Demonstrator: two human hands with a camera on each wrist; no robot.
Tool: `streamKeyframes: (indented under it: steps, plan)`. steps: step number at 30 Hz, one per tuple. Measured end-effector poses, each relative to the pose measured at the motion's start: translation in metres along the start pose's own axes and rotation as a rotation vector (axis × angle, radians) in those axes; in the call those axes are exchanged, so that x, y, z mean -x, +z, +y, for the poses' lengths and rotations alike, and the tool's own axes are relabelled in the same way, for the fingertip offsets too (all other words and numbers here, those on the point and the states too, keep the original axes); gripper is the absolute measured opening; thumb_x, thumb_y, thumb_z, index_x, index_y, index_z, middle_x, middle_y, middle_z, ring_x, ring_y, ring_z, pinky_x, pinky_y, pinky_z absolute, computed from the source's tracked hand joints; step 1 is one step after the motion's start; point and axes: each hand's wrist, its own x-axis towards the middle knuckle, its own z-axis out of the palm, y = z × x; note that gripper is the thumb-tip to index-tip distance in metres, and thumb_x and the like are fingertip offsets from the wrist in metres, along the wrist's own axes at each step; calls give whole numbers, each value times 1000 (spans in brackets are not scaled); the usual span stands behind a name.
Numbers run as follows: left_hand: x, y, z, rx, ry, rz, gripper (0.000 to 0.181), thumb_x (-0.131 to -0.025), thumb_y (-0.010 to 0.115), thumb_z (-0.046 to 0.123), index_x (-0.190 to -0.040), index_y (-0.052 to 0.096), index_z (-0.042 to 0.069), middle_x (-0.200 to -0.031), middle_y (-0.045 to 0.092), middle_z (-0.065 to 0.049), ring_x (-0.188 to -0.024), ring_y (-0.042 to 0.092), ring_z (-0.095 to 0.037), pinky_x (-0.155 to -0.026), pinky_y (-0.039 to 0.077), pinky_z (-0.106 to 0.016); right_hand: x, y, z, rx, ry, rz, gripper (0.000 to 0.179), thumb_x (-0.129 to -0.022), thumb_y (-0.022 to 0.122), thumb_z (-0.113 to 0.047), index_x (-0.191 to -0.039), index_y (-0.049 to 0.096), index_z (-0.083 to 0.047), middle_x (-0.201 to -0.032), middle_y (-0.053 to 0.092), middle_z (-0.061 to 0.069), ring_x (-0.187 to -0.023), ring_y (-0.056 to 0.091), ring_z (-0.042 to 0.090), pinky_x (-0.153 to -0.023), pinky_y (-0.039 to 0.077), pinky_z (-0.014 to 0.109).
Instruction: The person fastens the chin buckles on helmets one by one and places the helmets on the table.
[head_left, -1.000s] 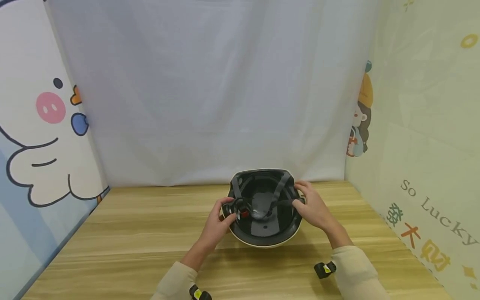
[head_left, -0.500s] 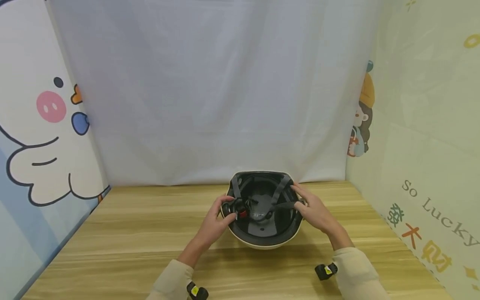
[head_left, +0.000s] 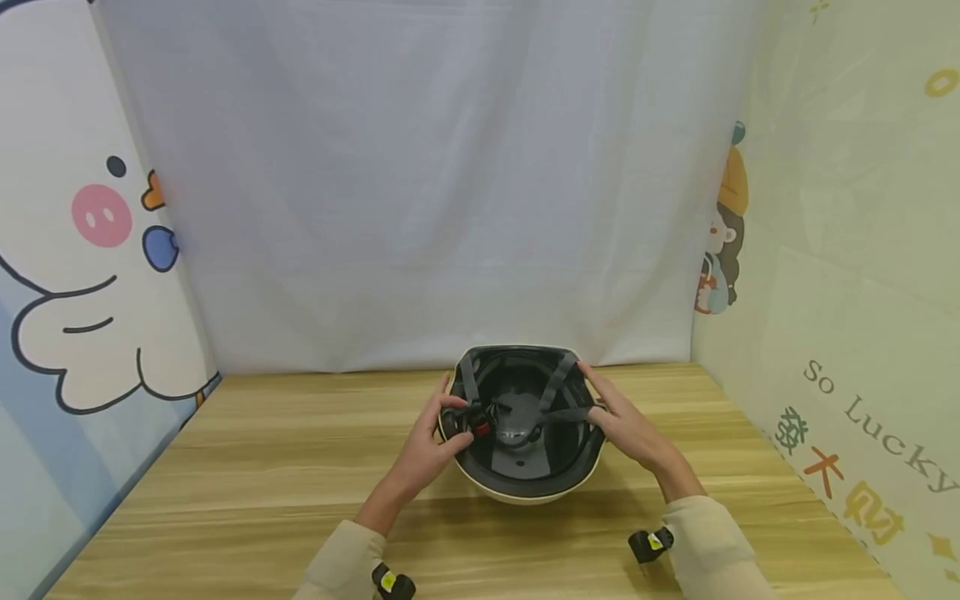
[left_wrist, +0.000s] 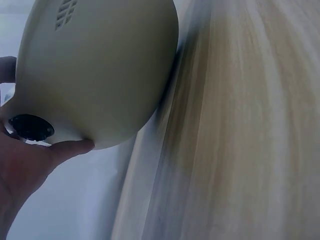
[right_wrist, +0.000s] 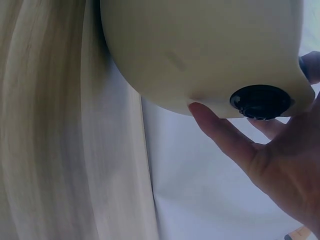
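A cream helmet [head_left: 525, 479] lies upside down on the wooden table, its black inside facing up. Dark chin straps [head_left: 558, 383] and a black buckle with a red part [head_left: 480, 427] hang inside the hollow. At the left rim my left hand [head_left: 423, 454] grips the helmet, thumb on the buckle side and fingers around the edge. My right hand [head_left: 633, 425] holds the opposite rim, thumb over the strap end. Both wrist views show fingers against the smooth outer shell, close to a round black cap [left_wrist: 31, 127] on the left and a matching black cap [right_wrist: 261, 101] on the right.
The wood-grain table [head_left: 262, 483] runs back to a hanging white cloth [head_left: 420, 208]. Cartoon-printed panels stand at the left [head_left: 97, 333] and right [head_left: 840, 292]. A small black device sits at each sleeve cuff.
The helmet has shifted slightly left and towards me, turning a little, with both hands still on its rim. My index fingers now reach further along the rim at both sides.
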Motion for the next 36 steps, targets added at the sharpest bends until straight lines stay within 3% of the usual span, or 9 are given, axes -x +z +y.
streamKeyframes:
  steps: [8, 13, 17, 20, 25, 28, 36]
  plan:
    - [0, -3, -2, 28, 15, -42, 36, -87, 62, -1, -119, 45, -6, -151, 14, -19, -137, 9, -36, -97, 32, -51, 0, 0, 1, -43, -3, -22, 68, -91, 38, -1, -150, 9, -19, -154, 4, 7, -138, 2, 26, -103, 13, 58]
    - [1, -2, 2, 27, -2, -52, 37, -89, 62, 3, -121, 45, -6, -152, 11, -18, -137, 7, -35, -92, 39, -50, 1, -1, 1, -128, 46, -25, 68, -92, 38, -2, -150, 10, -24, -153, 4, 5, -130, 25, 39, -88, 37, 53]
    - [1, -2, 4, 13, -32, -38, 39, -88, 62, 3, -123, 45, -4, -151, 10, -19, -137, 9, -35, -97, 32, -51, 2, -1, 0, -201, 90, -32, 67, -93, 37, -4, -150, 11, -28, -153, 7, 1, -109, 46, 39, -70, 47, 42]
    - [2, -2, 5, -1, -58, -24, 41, -88, 63, 2, -124, 45, -3, -150, 12, -20, -136, 11, -34, -103, 23, -50, 2, -1, 0, -208, 94, -39, 67, -94, 37, -3, -150, 12, -28, -153, 6, 0, -107, 46, 38, -65, 47, 42]
    - [1, -4, 2, -1, -69, -24, 42, -87, 64, 5, -125, 46, 0, -150, 15, -20, -136, 12, -33, -104, 19, -51, 1, -2, 0, -208, 110, -41, 66, -94, 36, 0, -150, 11, -24, -154, 6, 2, -103, 47, 38, -64, 47, 43]
    - [0, -6, 0, -1, -71, -24, 42, -87, 65, 6, -125, 47, 1, -150, 17, -19, -136, 13, -32, -105, 18, -50, 1, -1, 1, -221, 113, -39, 66, -93, 36, -2, -151, 12, -24, -153, 8, 0, -90, 54, 34, -64, 48, 43]
    - [0, -9, -1, 13, -73, -13, 43, -86, 66, 6, -124, 46, 0, -149, 19, -19, -136, 13, -32, -105, 18, -51, 0, -1, 5, -214, 110, -46, 66, -93, 38, -7, -149, 14, -33, -153, 8, -5, -88, 55, 31, -67, 49, 44]
